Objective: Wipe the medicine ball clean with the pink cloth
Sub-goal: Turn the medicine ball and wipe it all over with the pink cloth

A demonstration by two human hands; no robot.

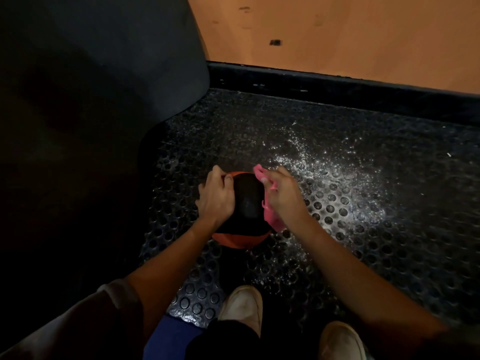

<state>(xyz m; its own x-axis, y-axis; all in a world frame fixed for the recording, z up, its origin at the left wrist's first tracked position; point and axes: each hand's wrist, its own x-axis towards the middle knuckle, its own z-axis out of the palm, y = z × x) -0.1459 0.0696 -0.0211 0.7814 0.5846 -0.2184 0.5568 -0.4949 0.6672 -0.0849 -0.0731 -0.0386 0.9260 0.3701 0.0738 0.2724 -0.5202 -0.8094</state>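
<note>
A black and orange medicine ball [246, 203] sits on the studded rubber floor in the middle of the view. My left hand [217, 197] grips its left side, fingers curled over the top edge. My right hand [281, 193] holds the pink cloth [270, 216] against the ball's right side. One end of the cloth sticks up above my fingers and the other hangs down below my wrist. Both hands hide the ball's sides.
A large dark padded object [91, 100] fills the left side. White powder [337, 178] is scattered on the black floor mat [389, 242] to the right of the ball. A black baseboard [337, 87] and an orange wall [337, 35] stand behind. My two light shoes [244, 307] are at the bottom.
</note>
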